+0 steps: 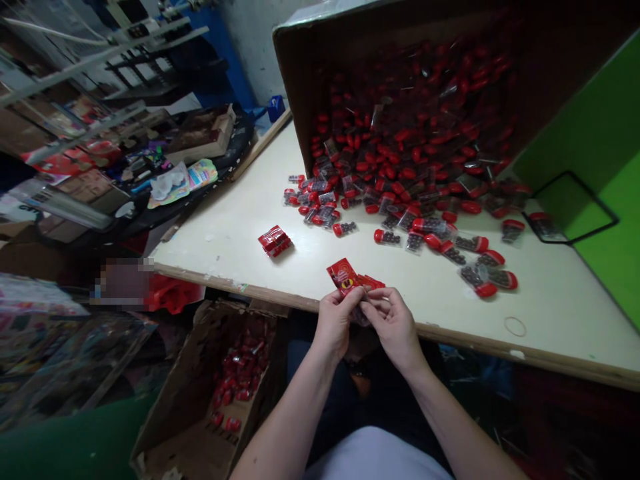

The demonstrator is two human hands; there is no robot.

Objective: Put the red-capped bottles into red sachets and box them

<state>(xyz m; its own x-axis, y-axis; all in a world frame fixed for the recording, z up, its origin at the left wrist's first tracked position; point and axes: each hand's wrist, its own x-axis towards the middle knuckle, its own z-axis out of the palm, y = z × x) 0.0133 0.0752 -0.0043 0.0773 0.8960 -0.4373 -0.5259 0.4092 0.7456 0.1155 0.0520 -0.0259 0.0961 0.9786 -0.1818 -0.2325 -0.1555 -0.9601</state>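
At the table's front edge, my left hand (pixel 336 321) pinches a red printed card (pixel 341 273) between thumb and fingers. My right hand (pixel 394 325) is closed against it from the other side, its fingertips meeting the left ones at the card's lower end. What lies between the right fingertips is mostly hidden. Below them, part of a clear pack (pixel 359 317) with dark contents shows. More red printed cards (pixel 371 283) appear just behind my right fingers. A small stack of red cards (pixel 275 241) lies on the table, left of my hands.
A tipped cardboard box (pixel 294 87) spills many small clear packs (pixel 387 237) with red caps and dark balls. Below the table, another cardboard box (pixel 167 407) holds red packs. A rubber band (pixel 515 326) and black wire frame (pixel 595 228) are right, by a green panel (pixel 600 147).
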